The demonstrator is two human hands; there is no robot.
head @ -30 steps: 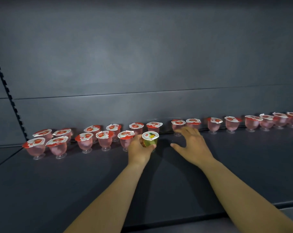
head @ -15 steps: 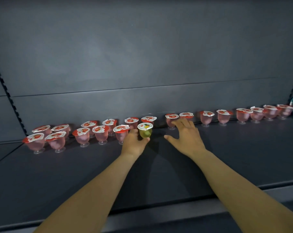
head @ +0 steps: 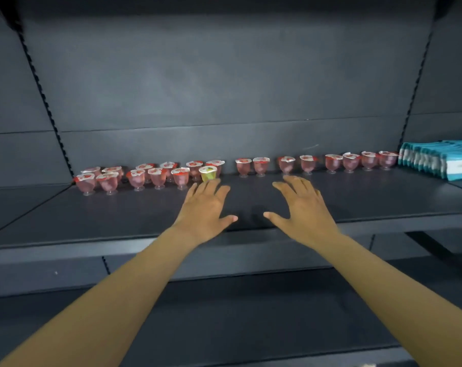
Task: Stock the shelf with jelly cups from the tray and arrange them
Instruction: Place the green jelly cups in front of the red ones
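Light: dim, even, from above-front | Shadows: soft patch under hands (head: 206,207) on shelf (head: 357,197) | Blur: slight overall — cups (head: 261,165) soft | Distortion: wide-angle bowing at 3 and 9 o'clock

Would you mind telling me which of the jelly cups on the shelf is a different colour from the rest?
The yellow-green jelly cup just beyond the left hand's fingertips, at the right end of the front row. Every other cup is pink with a red-and-white lid.
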